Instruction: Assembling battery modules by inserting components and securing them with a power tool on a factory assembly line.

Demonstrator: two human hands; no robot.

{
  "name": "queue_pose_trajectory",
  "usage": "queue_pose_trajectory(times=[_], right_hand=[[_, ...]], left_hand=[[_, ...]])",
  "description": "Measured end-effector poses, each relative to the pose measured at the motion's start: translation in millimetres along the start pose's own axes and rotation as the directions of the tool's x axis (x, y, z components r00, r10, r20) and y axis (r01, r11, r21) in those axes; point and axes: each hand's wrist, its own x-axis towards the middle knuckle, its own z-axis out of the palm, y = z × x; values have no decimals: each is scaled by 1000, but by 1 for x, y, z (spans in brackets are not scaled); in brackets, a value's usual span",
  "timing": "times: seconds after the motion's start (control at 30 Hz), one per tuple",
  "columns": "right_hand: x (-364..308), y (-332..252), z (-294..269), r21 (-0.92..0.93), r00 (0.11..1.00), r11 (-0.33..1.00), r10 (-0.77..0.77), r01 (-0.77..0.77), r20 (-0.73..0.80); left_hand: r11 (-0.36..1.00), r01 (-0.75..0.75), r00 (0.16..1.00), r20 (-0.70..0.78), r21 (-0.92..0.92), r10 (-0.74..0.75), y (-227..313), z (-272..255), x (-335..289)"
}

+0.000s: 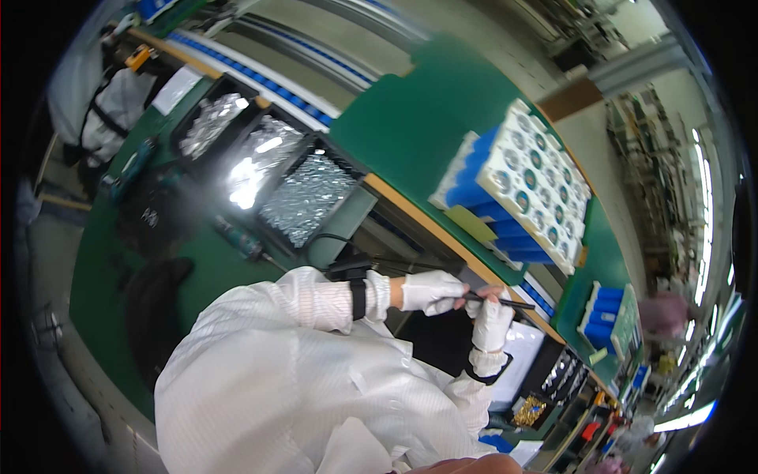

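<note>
In front of my body both hands, in white gloves with some bare fingertips, come together at a thin black rod (517, 304), pen-like in shape. My left hand (433, 292) reaches in from the left and its fingertips close on the rod's near end. My right hand (493, 322) is bent up from below, with fingers pinched around the rod's middle. The far end sticks out past the right hand. Black bands circle both wrists. Nearest beyond the hands is a battery pack (525, 186) of blue cells in a white holder, on a green-topped bench (395, 110).
Black bins (308, 193) of shiny metal parts line the bench at left, beside a green power screwdriver (237, 237). A second blue battery pack (606, 320) sits at right. Below it are a tray of brass-coloured parts (529, 411) and a white sheet (521, 355).
</note>
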Motion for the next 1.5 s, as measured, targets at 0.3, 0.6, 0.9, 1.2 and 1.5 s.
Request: queue_pose_trajectory(times=[0.3,0.6,0.9,1.2,1.5], right_hand=[[3,-21,-3,194,994,981,-23,1,111],[85,-29,-59,33,814,971,-181,238,-551],[236,95,-76,613,970,775,-1,154,-242],[241,104,-65,712,967,690,68,131,-244],[258,86,-53,789,982,605,62,106,-180]], left_hand=[[994,-98,994,-44,56,100,6,26,-15],[881,-269,394,-790,389,469,65,73,-135],[284,884,36,-661,370,750,71,1,-205],[277,360,271,-383,891,883,90,42,-100],[581,-30,249,-557,813,792,94,-11,28]])
